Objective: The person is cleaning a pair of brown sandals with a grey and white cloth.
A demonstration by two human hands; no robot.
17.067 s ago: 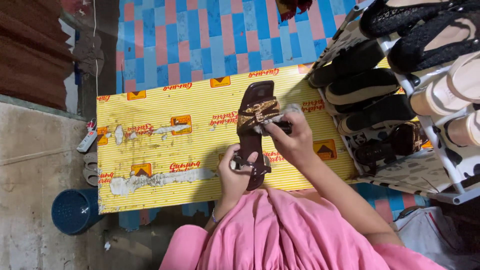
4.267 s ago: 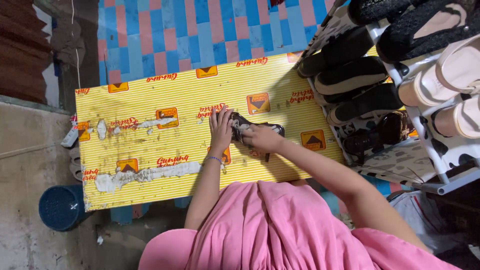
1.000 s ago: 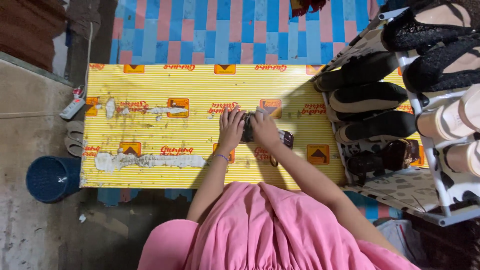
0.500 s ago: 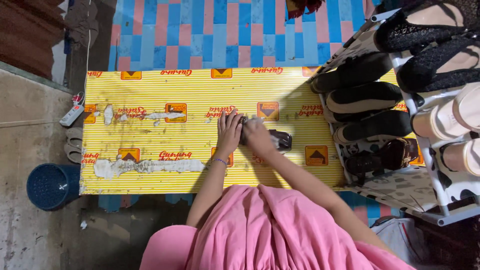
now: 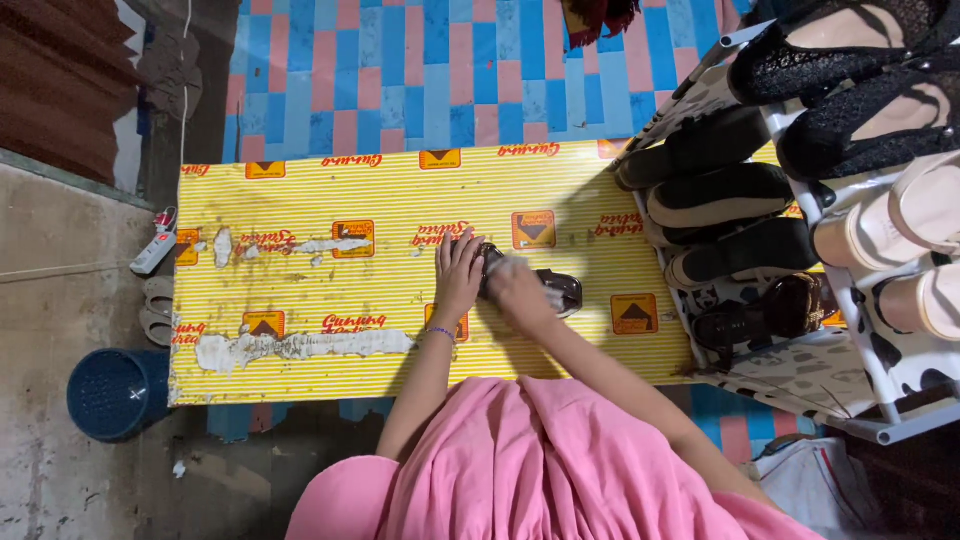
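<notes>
A dark brown sandal lies flat on the yellow striped mat. My left hand rests on the mat with its fingers against the sandal's left end. My right hand presses a pale cloth onto the sandal's upper and covers most of it. Only the sandal's right end and a bit of its left end show. My pink skirt fills the bottom of the view.
A white shoe rack with several black and beige shoes stands at the right, overlapping the mat's edge. A blue basket, grey slippers and a power strip lie on the concrete at the left. Blue and pink tiles lie beyond the mat.
Long ago both hands held the sandal up; now it lies on the mat. Over the last second my right hand has slid the cloth slightly along the sandal. The left hand stays put.
</notes>
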